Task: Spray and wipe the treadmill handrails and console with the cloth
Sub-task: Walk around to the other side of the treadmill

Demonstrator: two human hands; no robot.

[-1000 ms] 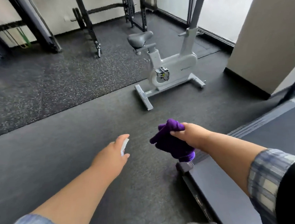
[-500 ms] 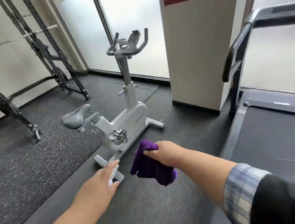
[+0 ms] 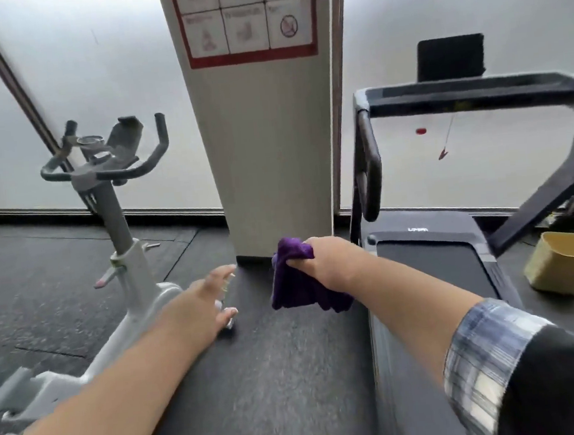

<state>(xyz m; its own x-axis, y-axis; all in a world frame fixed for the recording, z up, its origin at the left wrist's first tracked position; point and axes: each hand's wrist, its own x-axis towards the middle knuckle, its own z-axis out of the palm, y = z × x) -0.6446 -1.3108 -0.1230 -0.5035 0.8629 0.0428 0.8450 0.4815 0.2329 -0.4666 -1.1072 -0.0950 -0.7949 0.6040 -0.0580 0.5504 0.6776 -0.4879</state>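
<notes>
Right hand [image 3: 330, 265] clenched on the purple cloth [image 3: 298, 285], most of it hanging loose below the fist. Left hand [image 3: 203, 303] wrapped round a small spray bottle [image 3: 228, 301]; only slivers of it show past the fingers, so can't tell which way the nozzle points

Treadmill [image 3: 430, 261] is ahead and right of the right hand. Near handrail [image 3: 369, 162] sits just above and beyond that hand, console bar [image 3: 475, 94] further up and right. Nothing touching them yet, so I'd judge spraying and wiping not started

Risks from here:
- nozzle direction unknown, so a blind squeeze could hit the cloth hand, the pillar [image 3: 273, 149] or the floor [image 3: 274, 372] rather than the rail
- overspray on the belt makes it slippery
- dangling cloth could snag on the rail end
- yellow bin [image 3: 564, 264] right of the right arm, easy to kick stepping in
- exercise bike [image 3: 121, 230] close on the left hand's side, elbow clearance tight
</notes>
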